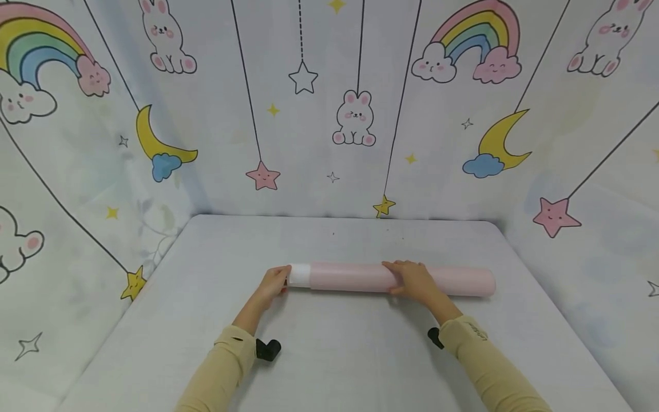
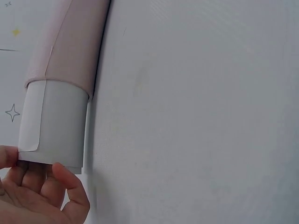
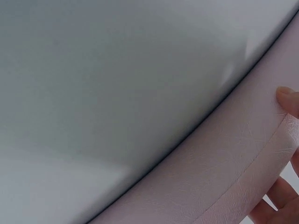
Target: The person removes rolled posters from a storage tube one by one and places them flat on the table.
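Note:
A long pink cylinder (image 1: 350,277) lies crosswise on the white table, with a visible overlap seam along its side. From its left end sticks out a narrower white roll (image 1: 300,275), whose loose sheet edge shows in the left wrist view. My left hand (image 1: 273,284) holds the white roll at its outer end; several fingertips reach inside the rim while others lie at its outer edge. Around the middle of the pink cylinder, my right hand (image 1: 416,280) grips with the thumb on the near side and the fingers over the far side.
The white tabletop (image 1: 340,355) spreads in front of and behind the cylinder. Cloth printed with rabbits, stars and rainbows (image 1: 473,34) hangs behind and at both sides. A small black device (image 1: 268,350) sits at my left wrist, another (image 1: 435,337) at my right.

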Motion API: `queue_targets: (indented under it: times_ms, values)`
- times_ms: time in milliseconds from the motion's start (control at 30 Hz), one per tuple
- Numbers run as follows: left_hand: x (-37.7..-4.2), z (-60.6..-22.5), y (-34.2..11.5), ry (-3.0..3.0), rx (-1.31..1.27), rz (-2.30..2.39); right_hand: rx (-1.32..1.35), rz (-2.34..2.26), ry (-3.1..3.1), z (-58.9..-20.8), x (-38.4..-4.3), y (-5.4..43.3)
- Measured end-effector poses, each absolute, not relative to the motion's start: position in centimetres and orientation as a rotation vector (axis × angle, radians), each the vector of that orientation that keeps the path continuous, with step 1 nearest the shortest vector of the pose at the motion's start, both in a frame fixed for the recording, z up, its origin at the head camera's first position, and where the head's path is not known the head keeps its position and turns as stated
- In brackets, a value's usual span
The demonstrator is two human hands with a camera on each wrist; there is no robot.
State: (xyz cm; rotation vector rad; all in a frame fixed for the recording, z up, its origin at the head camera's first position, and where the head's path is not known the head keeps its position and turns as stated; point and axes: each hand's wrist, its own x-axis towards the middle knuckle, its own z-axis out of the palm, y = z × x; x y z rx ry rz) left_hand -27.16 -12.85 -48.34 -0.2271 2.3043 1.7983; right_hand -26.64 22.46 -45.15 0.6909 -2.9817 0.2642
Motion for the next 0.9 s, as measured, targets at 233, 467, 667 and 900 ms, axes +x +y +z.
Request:
queue_targets:
  times_ms: [233,467,667,900]
  values:
    - [-27.1,-48.5,-13.5,2.312,-0.222,1.802,0.698,0.291,-2.982,-45.0,-26.4,23.0]
    - [-27.2,-48.7,-14.4,2.323,-0.229,1.798,0.704,0.292,-2.971,-45.0,-26.4,23.6]
    - [-27.2,-48.6,-15.4,2.335,-0.246,1.792,0.726,0.287,-2.948,-45.1,-26.4,24.4]
    - [-27.2,-48.8,-16.6,2.325,-0.272,1.813,0.755,0.285,-2.927,-45.0,-26.3,25.4]
